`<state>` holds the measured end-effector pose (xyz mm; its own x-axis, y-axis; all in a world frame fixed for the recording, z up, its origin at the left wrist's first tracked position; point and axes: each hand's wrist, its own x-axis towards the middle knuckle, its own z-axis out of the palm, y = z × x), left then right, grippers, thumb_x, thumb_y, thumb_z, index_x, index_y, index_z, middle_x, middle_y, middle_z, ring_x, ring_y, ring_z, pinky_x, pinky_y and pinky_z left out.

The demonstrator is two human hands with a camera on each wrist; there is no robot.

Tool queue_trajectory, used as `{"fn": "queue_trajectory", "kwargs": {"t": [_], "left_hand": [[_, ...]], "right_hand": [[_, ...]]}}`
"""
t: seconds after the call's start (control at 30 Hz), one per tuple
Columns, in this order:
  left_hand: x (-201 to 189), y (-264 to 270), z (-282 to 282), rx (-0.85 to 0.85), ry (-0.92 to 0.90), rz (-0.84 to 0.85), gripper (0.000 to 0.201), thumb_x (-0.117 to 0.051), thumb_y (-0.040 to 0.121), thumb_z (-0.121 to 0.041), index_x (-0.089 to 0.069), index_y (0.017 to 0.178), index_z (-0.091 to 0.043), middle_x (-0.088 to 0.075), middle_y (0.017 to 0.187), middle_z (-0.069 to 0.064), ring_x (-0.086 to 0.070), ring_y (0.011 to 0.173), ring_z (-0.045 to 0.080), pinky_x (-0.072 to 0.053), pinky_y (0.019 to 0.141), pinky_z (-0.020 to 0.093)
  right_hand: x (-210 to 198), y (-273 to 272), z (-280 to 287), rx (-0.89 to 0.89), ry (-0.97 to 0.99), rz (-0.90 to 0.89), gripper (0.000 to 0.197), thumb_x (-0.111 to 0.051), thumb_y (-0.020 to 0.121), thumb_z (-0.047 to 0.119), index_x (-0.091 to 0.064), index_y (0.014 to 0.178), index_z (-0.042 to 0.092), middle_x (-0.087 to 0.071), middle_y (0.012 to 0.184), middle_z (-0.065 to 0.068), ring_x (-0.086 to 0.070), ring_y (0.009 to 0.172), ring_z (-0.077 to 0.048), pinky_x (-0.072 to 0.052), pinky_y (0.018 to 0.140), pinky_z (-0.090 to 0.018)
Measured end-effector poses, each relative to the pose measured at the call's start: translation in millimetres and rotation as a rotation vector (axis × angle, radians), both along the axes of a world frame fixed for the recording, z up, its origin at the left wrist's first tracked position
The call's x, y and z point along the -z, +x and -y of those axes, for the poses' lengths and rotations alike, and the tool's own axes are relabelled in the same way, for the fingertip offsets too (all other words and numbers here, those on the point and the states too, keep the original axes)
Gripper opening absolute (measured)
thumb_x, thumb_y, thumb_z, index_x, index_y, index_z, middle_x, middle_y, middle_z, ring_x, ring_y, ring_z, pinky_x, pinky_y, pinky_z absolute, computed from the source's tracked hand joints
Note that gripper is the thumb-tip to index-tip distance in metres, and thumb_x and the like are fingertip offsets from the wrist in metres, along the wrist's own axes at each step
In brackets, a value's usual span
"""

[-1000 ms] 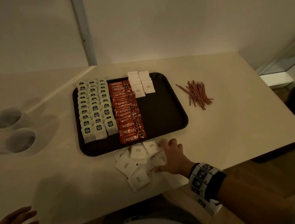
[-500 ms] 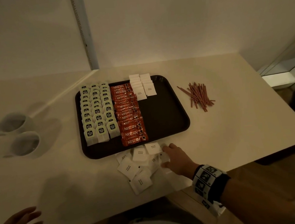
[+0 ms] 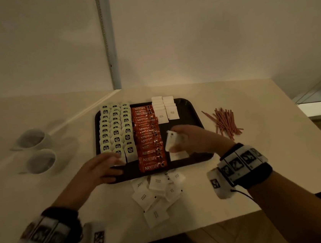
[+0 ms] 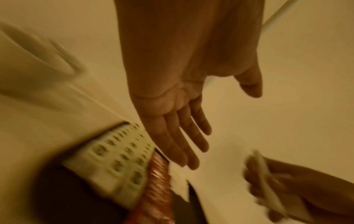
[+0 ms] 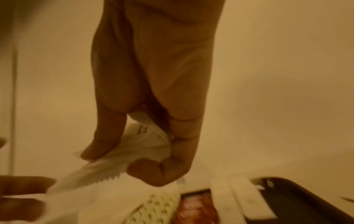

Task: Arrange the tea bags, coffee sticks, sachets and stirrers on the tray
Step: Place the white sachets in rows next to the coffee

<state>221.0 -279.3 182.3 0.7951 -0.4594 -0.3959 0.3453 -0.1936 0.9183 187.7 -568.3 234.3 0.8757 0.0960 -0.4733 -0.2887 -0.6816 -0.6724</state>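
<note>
Head view: right hand (image 3: 189, 138) pinched light, limp sachets (image 3: 173, 142) by edges; left hand (image 3: 103, 168) spread, empty.

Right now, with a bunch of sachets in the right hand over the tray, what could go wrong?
The right hand grips several white sachets loosely bunched; one may slip onto the coffee sticks.

The left hand, fingers straight, sits at the tea bags; a nudge could skew those rows.

The loose sachets lie near the table edge and could be swept off.
</note>
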Motion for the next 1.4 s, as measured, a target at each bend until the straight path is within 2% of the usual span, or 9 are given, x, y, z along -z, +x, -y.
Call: {"fn": "queue_trajectory", "kwargs": {"t": [0.07, 0.23, 0.37, 0.6, 0.73, 0.87, 1.2, 1.3, 1.4], "left_hand": [[-13, 13, 41, 0.112, -0.154, -0.144, 0.094, -0.078, 0.041, -0.075, -0.060, 0.116, -0.022, -0.070, 0.112, 0.002, -0.068, 0.099, 0.024, -0.054, 0.081, 0.038], [-36, 28, 101, -0.027, -0.589, -0.488, 0.040, -0.052, 0.089, -0.040, -0.060, 0.121, -0.016, -0.068, 0.117, 0.011, -0.068, 0.100, 0.025, -0.058, 0.076, 0.040], [-35, 35, 107, -0.146, -0.614, -0.555, 0.031, -0.049, 0.095, -0.029, -0.060, 0.118, -0.012, -0.072, 0.104, 0.010, -0.071, 0.087, 0.021, -0.058, 0.064, 0.031], [-34, 46, 105, -0.279, -0.643, -0.518, 0.030, -0.047, 0.096, -0.027, -0.058, 0.119, -0.011, -0.073, 0.092, 0.012, -0.072, 0.075, 0.024, -0.058, 0.056, 0.033], [-37, 49, 106, -0.239, -0.664, -0.434, 0.030, -0.051, 0.088, -0.016, -0.058, 0.116, -0.011, -0.073, 0.091, 0.011, -0.072, 0.075, 0.022, -0.059, 0.058, 0.033], [-38, 50, 113, -0.183, -0.609, -0.340, 0.026, -0.057, 0.085, -0.009, -0.058, 0.111, -0.012, -0.075, 0.085, 0.008, -0.072, 0.074, 0.020, -0.059, 0.062, 0.034], [-30, 65, 132, -0.417, -0.424, -0.180, 0.018, -0.066, 0.085, -0.014, -0.063, 0.103, -0.015, -0.071, 0.080, 0.006, -0.066, 0.060, 0.013, -0.053, 0.050, 0.026], [-34, 77, 134, -0.482, -0.379, -0.056, 0.005, -0.066, 0.086, -0.014, -0.066, 0.090, -0.017, -0.072, 0.079, 0.004, -0.066, 0.062, 0.013, -0.050, 0.046, 0.023], [-39, 86, 133, -0.458, -0.316, 0.076, 0.008, -0.067, 0.085, -0.014, -0.069, 0.093, -0.013, -0.072, 0.087, 0.006, -0.068, 0.072, 0.017, -0.047, 0.045, 0.022]], "right_hand": [[-13, 23, -17, -0.075, 0.062, 0.028, 0.037, -0.067, 0.084, 0.019, -0.050, 0.117, 0.021, -0.055, 0.106, 0.012, -0.058, 0.093, -0.008, -0.055, 0.066, -0.020], [-21, 53, -49, -0.212, -0.031, 0.200, 0.058, -0.076, 0.076, 0.020, -0.046, 0.125, 0.015, -0.053, 0.114, 0.003, -0.050, 0.101, -0.009, -0.041, 0.072, -0.010], [-23, 61, -44, -0.122, 0.191, 0.138, 0.091, -0.083, 0.066, 0.011, -0.027, 0.137, 0.019, -0.050, 0.125, -0.001, -0.055, 0.112, -0.018, -0.053, 0.088, -0.031], [-23, 62, -17, 0.108, 0.201, 0.343, 0.052, -0.066, 0.083, 0.006, -0.049, 0.131, 0.020, -0.052, 0.106, 0.017, -0.053, 0.094, 0.000, -0.048, 0.071, -0.007], [-15, 67, -10, 0.239, 0.324, 0.409, 0.038, -0.062, 0.086, 0.005, -0.058, 0.122, 0.017, -0.065, 0.109, 0.000, -0.060, 0.098, -0.009, -0.055, 0.076, -0.019], [-14, 73, -6, 0.291, 0.415, 0.425, 0.029, -0.056, 0.091, 0.005, -0.060, 0.118, 0.014, -0.068, 0.105, -0.006, -0.061, 0.089, -0.006, -0.049, 0.060, -0.011], [-4, 81, 2, 0.392, 0.564, 0.359, 0.029, -0.049, 0.094, 0.004, -0.059, 0.109, 0.026, -0.054, 0.108, -0.013, -0.062, 0.099, -0.023, -0.058, 0.075, -0.032], [3, 79, 3, 0.347, 0.504, 0.245, 0.009, -0.053, 0.092, 0.010, -0.058, 0.098, 0.015, -0.064, 0.107, -0.010, -0.066, 0.090, -0.015, -0.055, 0.066, -0.021], [13, 75, 2, 0.353, 0.593, 0.181, 0.013, -0.055, 0.091, 0.010, -0.058, 0.103, 0.006, -0.069, 0.094, -0.005, -0.067, 0.072, -0.003, -0.049, 0.059, -0.012]]}}
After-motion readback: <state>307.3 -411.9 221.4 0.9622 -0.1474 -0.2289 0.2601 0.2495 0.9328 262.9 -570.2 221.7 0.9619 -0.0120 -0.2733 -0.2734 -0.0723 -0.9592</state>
